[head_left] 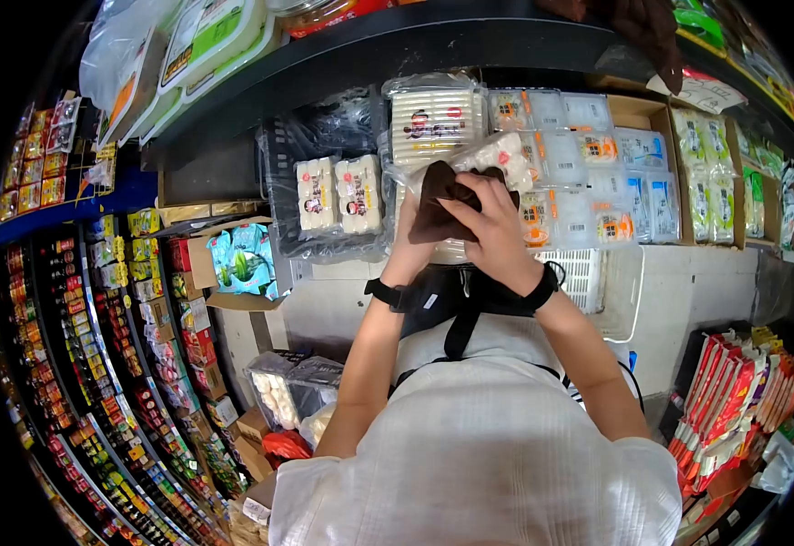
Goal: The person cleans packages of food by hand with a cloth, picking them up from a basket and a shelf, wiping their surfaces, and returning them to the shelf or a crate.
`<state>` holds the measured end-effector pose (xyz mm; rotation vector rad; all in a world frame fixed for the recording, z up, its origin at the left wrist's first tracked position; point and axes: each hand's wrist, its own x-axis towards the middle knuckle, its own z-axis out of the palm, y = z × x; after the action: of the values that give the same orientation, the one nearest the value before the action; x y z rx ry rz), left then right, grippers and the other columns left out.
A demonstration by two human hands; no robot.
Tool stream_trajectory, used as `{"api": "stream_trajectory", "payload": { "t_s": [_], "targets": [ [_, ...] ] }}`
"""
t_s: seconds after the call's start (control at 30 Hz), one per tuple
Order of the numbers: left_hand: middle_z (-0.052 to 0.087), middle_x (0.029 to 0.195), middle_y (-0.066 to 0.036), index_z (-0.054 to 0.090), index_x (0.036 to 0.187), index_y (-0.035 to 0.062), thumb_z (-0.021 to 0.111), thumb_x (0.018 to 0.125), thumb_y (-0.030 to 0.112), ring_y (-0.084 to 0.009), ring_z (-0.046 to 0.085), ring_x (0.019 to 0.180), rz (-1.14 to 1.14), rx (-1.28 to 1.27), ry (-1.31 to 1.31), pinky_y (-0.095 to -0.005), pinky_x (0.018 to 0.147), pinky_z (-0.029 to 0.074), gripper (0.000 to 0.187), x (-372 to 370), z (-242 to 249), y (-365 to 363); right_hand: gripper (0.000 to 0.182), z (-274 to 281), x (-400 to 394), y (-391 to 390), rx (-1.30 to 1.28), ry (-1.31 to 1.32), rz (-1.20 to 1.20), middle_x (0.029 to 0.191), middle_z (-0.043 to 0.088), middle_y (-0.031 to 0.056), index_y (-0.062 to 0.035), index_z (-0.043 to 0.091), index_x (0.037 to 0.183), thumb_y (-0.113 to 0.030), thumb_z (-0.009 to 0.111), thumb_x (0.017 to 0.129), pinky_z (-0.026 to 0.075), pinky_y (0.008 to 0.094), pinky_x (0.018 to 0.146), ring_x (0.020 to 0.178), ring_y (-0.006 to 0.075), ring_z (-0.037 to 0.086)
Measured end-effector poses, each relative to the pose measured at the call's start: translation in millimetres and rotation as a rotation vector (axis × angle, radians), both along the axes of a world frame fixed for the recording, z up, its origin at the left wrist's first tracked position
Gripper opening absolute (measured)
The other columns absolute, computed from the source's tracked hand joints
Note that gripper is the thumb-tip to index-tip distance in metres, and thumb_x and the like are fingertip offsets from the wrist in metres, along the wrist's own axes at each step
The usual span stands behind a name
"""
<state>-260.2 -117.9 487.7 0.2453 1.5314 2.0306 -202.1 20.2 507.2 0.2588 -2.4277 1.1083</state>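
Note:
A dark brown cloth (437, 198) is bunched between my two hands, over a clear-wrapped pack of white rounded food pieces (510, 156). My right hand (495, 223) is closed on the cloth, with its fingers curled over the folds. On the left side, my left hand (412, 226) is closed around the edge of the pack and cloth; most of its fingers are hidden. Behind the hands lies a large pack of long white sticks (433, 118). Two similar packs of white pieces (317, 196) sit in the black plastic-lined crate (280, 218) to the left.
Clear packs with orange and blue labels (588, 173) fill the right of the counter, beside green-and-white packs (704, 155). A dark shelf edge (351, 64) runs above. A white basket (629, 291) stands low at right, an open carton of blue bags (242, 262) at left.

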Motion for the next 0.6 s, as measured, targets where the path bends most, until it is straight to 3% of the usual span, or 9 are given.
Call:
{"api": "stream_trajectory", "payload": {
  "t_s": [0.03, 0.1, 0.23, 0.3, 0.37, 0.43, 0.5, 0.53, 0.6],
  "targets": [
    [0.05, 0.114, -0.007, 0.04, 0.123, 0.0046, 0.064, 0.067, -0.009, -0.0167, 0.051, 0.103, 0.054, 0.025, -0.051, -0.0269, 0.086, 0.044, 0.062, 4.0, 22.1, 4.4, 0.055, -1.9, -1.6, 6.8, -0.007, -0.017, -0.033, 0.115, 0.049, 0.0139, -0.0057, 0.061, 0.104, 0.007, 0.059, 0.051, 0.039, 0.0399, 0.085, 0.098, 0.0331, 0.045],
    [0.049, 0.114, -0.007, 0.039, 0.123, 0.0045, 0.06, 0.065, -0.014, -0.0175, 0.05, 0.104, 0.105, 0.002, 0.017, -0.0283, 0.088, 0.043, 0.065, 2.3, 14.7, 0.1, 0.057, -12.1, -5.5, 21.4, 0.018, -0.047, -0.183, 0.115, 0.049, 0.0136, -0.0061, 0.06, 0.107, 0.009, 0.057, 0.052, 0.04, 0.0392, 0.086, 0.099, 0.0332, 0.045],
    [0.05, 0.114, -0.007, 0.038, 0.124, 0.0035, 0.057, 0.063, -0.016, -0.018, 0.049, 0.106, 0.136, 0.02, -0.136, -0.029, 0.089, 0.041, 0.067, 5.8, 19.2, -2.8, 0.059, -20.4, -13.1, 38.0, -0.053, -0.1, -0.333, 0.117, 0.049, 0.0136, -0.0075, 0.058, 0.112, 0.008, 0.059, 0.055, 0.039, 0.0396, 0.087, 0.098, 0.0343, 0.045],
    [0.049, 0.116, -0.007, 0.038, 0.125, 0.0038, 0.058, 0.068, -0.013, -0.017, 0.049, 0.105, 0.106, 0.018, -0.082, -0.0292, 0.089, 0.041, 0.063, 5.3, 8.9, -2.9, 0.059, -15.1, -10.9, 26.3, 0.027, -0.094, -0.333, 0.118, 0.049, 0.0122, -0.0083, 0.058, 0.112, 0.006, 0.062, 0.055, 0.038, 0.0386, 0.088, 0.1, 0.0335, 0.044],
    [0.053, 0.113, -0.008, 0.038, 0.125, 0.0043, 0.056, 0.083, 0.003, -0.0166, 0.052, 0.105, 0.22, 0.027, -0.13, -0.0321, 0.087, 0.043, 0.046, 8.6, -0.5, -4.1, 0.056, -13.5, -8.5, 19.4, 0.102, -0.095, -0.275, 0.118, 0.048, 0.0107, -0.0086, 0.06, 0.109, 0.004, 0.062, 0.054, 0.037, 0.0385, 0.087, 0.1, 0.0309, 0.043],
    [0.056, 0.11, -0.008, 0.042, 0.124, 0.005, 0.043, 0.093, 0.032, -0.0175, 0.055, 0.099, 0.228, 0.144, -0.198, -0.0329, 0.083, 0.047, 0.041, 6.1, -4.4, -5.9, 0.047, 5.6, 0.3, -2.0, 0.16, -0.101, -0.127, 0.118, 0.049, 0.01, -0.0078, 0.062, 0.102, 0.0, 0.062, 0.056, 0.038, 0.0378, 0.083, 0.098, 0.0298, 0.044],
    [0.056, 0.111, -0.009, 0.048, 0.119, 0.0055, 0.036, 0.094, 0.043, -0.0183, 0.057, 0.096, 0.153, 0.266, -0.349, -0.0317, 0.081, 0.048, 0.047, 4.3, -4.3, -12.2, 0.036, 6.7, 1.7, -11.5, 0.178, -0.041, -0.048, 0.117, 0.049, 0.0085, -0.0075, 0.063, 0.094, -0.005, 0.061, 0.059, 0.037, 0.0367, 0.08, 0.097, 0.0285, 0.045],
    [0.055, 0.111, -0.01, 0.047, 0.117, 0.0017, 0.05, 0.089, 0.037, -0.019, 0.056, 0.096, 0.148, 0.309, -0.37, -0.0336, 0.084, 0.046, 0.045, 3.0, 2.0, -14.8, 0.03, 10.3, 3.5, -16.3, 0.198, -0.021, -0.003, 0.115, 0.051, 0.0068, -0.0079, 0.062, 0.09, -0.008, 0.061, 0.061, 0.038, 0.0361, 0.078, 0.096, 0.0277, 0.045],
    [0.06, 0.098, -0.009, 0.052, 0.11, 0.0039, 0.052, 0.089, 0.034, -0.0181, 0.06, 0.084, 0.195, 0.319, -0.454, -0.0308, 0.073, 0.049, 0.037, -4.0, -7.0, -13.5, 0.033, 12.5, 8.2, -26.9, 0.219, -0.009, 0.091, 0.115, 0.05, 0.0064, -0.0081, 0.061, 0.092, -0.005, 0.06, 0.059, 0.038, 0.0376, 0.079, 0.098, 0.0288, 0.044]
  ]
}}
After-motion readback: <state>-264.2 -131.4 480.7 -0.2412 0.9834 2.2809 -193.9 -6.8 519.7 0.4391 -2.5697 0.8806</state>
